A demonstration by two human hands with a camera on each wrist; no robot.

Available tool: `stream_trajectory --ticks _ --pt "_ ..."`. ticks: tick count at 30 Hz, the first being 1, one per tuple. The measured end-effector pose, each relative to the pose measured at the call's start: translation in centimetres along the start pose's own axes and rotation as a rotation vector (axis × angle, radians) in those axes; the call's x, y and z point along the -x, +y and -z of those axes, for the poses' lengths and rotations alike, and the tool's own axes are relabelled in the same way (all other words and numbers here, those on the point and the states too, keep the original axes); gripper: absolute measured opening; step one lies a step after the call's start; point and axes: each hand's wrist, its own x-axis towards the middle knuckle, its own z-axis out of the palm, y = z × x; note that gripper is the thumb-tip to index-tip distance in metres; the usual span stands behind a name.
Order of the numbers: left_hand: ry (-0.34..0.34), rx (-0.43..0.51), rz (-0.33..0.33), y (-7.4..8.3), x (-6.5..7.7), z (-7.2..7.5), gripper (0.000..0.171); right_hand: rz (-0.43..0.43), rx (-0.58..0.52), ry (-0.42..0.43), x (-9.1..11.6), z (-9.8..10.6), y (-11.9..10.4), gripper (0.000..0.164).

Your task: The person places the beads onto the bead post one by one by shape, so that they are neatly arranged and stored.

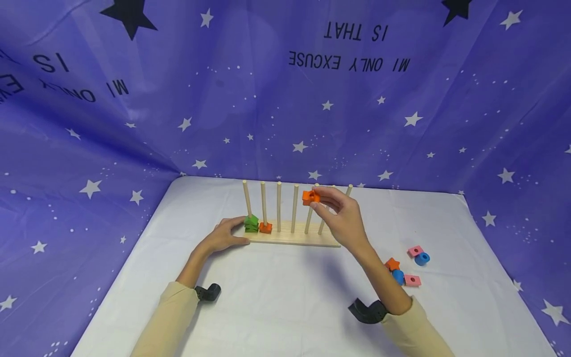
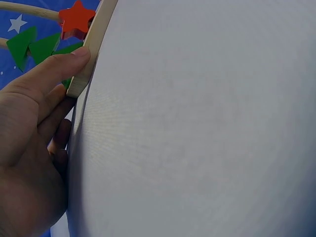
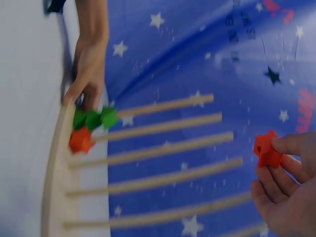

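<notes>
The right hand (image 1: 345, 220) has its thumb and fingers clamped on the held orange star (image 1: 307, 198), pinching it by its sides well above the table (image 1: 276, 307), with the star beyond the fingertips on the side toward the table's left edge. The relation that matters is between this star's hole and the upright wooden pegs. In the head view the star appears near the upper part of the fifth peg from the left; the right wrist view places it out past the peg tips. From there, the second peg (image 1: 264, 203), with the seated orange star (image 1: 265, 228) at its foot, lies toward the table's left edge. That peg's long axis stands up from the wooden board (image 1: 294, 241), and whether the hole lines up with that axis I cannot tell.

The board's own long axis runs roughly along the table's far edge. The left hand (image 1: 221, 238) grips its left end, thumb at the near side and fingers round the far side, beside the stacked green pieces (image 1: 251, 224). It is thus nearer the second peg's foot than the right hand. Toward the table's right edge lie a loose orange star (image 1: 393, 264), two blue pieces (image 1: 422, 259) and two pink blocks (image 1: 412, 280).
</notes>
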Motion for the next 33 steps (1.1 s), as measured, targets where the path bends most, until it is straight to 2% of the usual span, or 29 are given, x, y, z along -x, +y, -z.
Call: stream_trajectory --ticks 9,15,24,33 --pt "0.003 0.005 0.003 0.1 0.0 0.0 0.078 0.042 -0.033 -0.029 -3.6 -5.5 -1.6 0.032" --pt "0.002 0.005 0.009 0.1 0.0 0.0 0.078 0.015 0.052 -0.025 -5.0 -8.0 -1.9 0.031" --pt "0.004 0.017 -0.002 0.0 0.2 0.0 0.077 -0.034 0.093 -0.020 -5.8 -9.4 -0.3 0.031" --pt "0.002 -0.001 -0.005 0.2 0.1 0.1 0.077 -0.083 0.138 -0.011 -5.1 -10.2 1.4 0.032"
